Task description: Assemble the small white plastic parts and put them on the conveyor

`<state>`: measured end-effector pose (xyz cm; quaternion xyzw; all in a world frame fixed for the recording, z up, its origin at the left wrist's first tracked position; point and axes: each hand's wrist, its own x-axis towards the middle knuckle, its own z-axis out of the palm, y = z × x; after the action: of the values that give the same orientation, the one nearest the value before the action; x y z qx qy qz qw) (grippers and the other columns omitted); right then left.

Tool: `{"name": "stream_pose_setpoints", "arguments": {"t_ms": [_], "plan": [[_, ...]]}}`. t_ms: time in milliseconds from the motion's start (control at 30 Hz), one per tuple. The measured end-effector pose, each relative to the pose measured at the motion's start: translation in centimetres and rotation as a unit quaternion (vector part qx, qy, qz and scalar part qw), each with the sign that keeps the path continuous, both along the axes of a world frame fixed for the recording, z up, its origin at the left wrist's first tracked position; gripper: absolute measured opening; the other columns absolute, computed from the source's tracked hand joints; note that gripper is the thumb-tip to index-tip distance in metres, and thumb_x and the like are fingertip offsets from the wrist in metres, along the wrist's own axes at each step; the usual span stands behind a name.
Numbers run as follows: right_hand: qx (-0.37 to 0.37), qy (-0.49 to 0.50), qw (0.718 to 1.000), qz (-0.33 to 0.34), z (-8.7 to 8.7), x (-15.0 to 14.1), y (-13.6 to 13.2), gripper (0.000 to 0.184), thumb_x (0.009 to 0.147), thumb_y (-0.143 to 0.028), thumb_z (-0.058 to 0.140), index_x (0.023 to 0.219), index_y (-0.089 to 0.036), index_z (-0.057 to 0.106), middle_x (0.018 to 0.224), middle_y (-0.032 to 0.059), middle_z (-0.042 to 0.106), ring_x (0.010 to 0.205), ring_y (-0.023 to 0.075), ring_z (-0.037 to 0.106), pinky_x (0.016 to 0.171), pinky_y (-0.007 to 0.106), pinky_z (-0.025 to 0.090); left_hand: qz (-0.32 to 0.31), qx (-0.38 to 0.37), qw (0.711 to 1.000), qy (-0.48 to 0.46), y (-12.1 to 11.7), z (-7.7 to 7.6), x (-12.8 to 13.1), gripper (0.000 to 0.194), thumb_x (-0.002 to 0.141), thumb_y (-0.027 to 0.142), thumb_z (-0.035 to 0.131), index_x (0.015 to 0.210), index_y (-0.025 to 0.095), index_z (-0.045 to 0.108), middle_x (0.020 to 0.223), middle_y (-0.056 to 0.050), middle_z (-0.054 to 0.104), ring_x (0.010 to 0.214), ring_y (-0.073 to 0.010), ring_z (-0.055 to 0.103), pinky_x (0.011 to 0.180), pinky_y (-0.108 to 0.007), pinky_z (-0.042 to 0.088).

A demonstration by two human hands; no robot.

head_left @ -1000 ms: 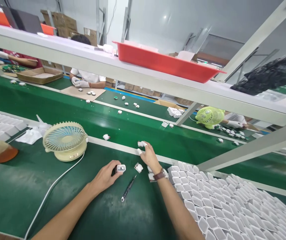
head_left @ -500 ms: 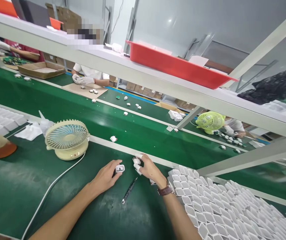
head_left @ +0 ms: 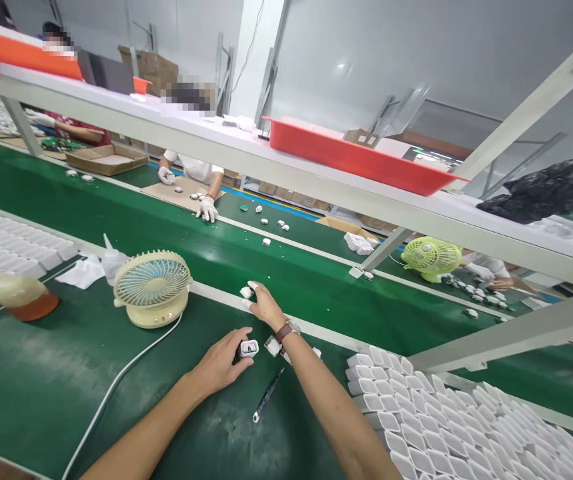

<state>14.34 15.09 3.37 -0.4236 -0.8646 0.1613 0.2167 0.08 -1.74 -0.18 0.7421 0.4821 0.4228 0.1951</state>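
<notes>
My left hand rests on the green mat and pinches a small white charger shell between thumb and fingers. My right hand, with white finger cots and a wristwatch, reaches forward to the white rail and closes its fingertips on a small white part at the edge of the green conveyor belt. Another white shell lies under my right wrist. A dark pen-like tool lies on the mat between my forearms.
A cream desk fan with a white cord stands at left, beside an amber bottle. Rows of white shells fill the right. A person in white gloves works across the belt. A red tray sits on the overhead shelf.
My right hand went out to the belt, drew back beside the left, then reached forward-left to the rail onto a white part. The left hand kept its shell. The view shifted left.
</notes>
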Motion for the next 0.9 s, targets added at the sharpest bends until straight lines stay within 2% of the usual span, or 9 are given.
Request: {"name": "stream_pose_setpoints", "arguments": {"t_ms": [100,167,333,433,533,633,767,833,900], "plan": [[0.009,-0.010,0.999,-0.034,-0.3,-0.9,0.4,0.031,0.093,-0.015,0.062,0.124,-0.010,0.067,0.123,0.0159,0.070,0.119,0.0285,0.064,0.108,0.048,0.047,-0.015,-0.006,1.000,0.003,0.0,0.0,-0.2,0.065,0.089,0.018,0.068,0.148,0.026,0.041,0.120,-0.008,0.069,0.105,-0.0256,0.072,0.093,-0.042,0.062],[0.017,-0.016,0.998,-0.050,0.0,0.2,-0.1,0.029,0.092,-0.011,0.059,0.119,-0.011,0.070,0.118,0.0152,0.071,0.116,0.0280,0.064,0.107,0.046,0.048,-0.019,-0.010,1.000,0.010,0.0,0.1,-0.4,0.065,0.090,0.018,0.068,0.148,0.027,0.040,0.119,-0.008,0.069,0.105,-0.0257,0.072,0.093,-0.042,0.061],[0.029,-0.027,0.997,-0.071,1.7,7.3,-4.3,0.044,0.088,-0.009,0.053,0.129,-0.014,0.067,0.120,0.0141,0.070,0.116,0.0295,0.063,0.106,0.046,0.050,-0.027,-0.032,0.998,0.038,0.0,0.8,-0.8,0.055,0.094,0.020,0.064,0.145,0.027,0.044,0.125,-0.009,0.067,0.110,-0.0272,0.069,0.096,-0.043,0.059],[0.024,-0.034,0.996,-0.072,2.3,11.5,-7.5,0.044,0.085,-0.008,0.053,0.124,-0.017,0.070,0.117,0.0140,0.071,0.113,0.0310,0.065,0.105,0.048,0.052,-0.034,-0.044,0.997,0.046,0.0,1.1,-1.0,0.046,0.097,0.022,0.060,0.142,0.027,0.049,0.128,-0.010,0.066,0.112,-0.0276,0.068,0.096,-0.042,0.058],[0.017,-0.034,0.997,-0.062,2.5,13.5,-10.1,0.040,0.085,-0.009,0.055,0.120,-0.020,0.071,0.123,0.0138,0.071,0.118,0.0323,0.066,0.105,0.050,0.052,-0.048,-0.050,0.997,0.026,0.0,1.3,-1.1,0.037,0.100,0.024,0.055,0.137,0.026,0.054,0.124,-0.010,0.066,0.109,-0.0266,0.068,0.094,-0.041,0.057],[0.019,0.004,0.999,-0.039,2.6,13.0,-12.3,0.047,0.092,-0.017,0.060,0.138,-0.023,0.061,0.144,0.0142,0.061,0.135,0.0321,0.057,0.113,0.053,0.048,-0.060,-0.068,0.995,-0.036,0.0,1.5,-0.8,0.029,0.100,0.026,0.056,0.129,0.026,0.061,0.118,-0.008,0.068,0.102,-0.0236,0.068,0.090,-0.037,0.057],[-0.019,0.081,0.994,0.078,2.9,10.4,-14.7,0.066,0.095,-0.020,0.062,0.157,-0.031,0.041,0.157,0.0110,0.050,0.145,0.0277,0.048,0.120,0.052,0.042,-0.056,-0.124,0.970,-0.203,-0.2,1.8,0.7,0.021,0.094,0.034,0.068,0.112,0.022,0.069,0.103,-0.005,0.068,0.087,-0.0191,0.067,0.080,-0.031,0.057],[-0.043,0.114,0.988,0.098,2.7,9.4,-15.5,0.061,0.096,-0.018,0.060,0.154,-0.031,0.046,0.153,0.0095,0.054,0.143,0.0263,0.050,0.121,0.051,0.042,-0.055,-0.160,0.938,-0.303,-0.3,2.0,1.4,0.024,0.089,0.038,0.074,0.105,0.020,0.071,0.102,-0.006,0.067,0.086,-0.0184,0.067,0.078,-0.030,0.058],[-0.065,0.171,0.980,0.080,2.1,8.7,-15.8,0.049,0.098,-0.020,0.061,0.146,-0.030,0.056,0.144,0.0093,0.062,0.136,0.0256,0.057,0.118,0.049,0.046,-0.059,-0.196,0.902,-0.380,-0.4,2.1,1.9,0.030,0.084,0.041,0.081,0.102,0.018,0.073,0.106,-0.007,0.068,0.088,-0.0192,0.068,0.080,-0.031,0.058]]}}
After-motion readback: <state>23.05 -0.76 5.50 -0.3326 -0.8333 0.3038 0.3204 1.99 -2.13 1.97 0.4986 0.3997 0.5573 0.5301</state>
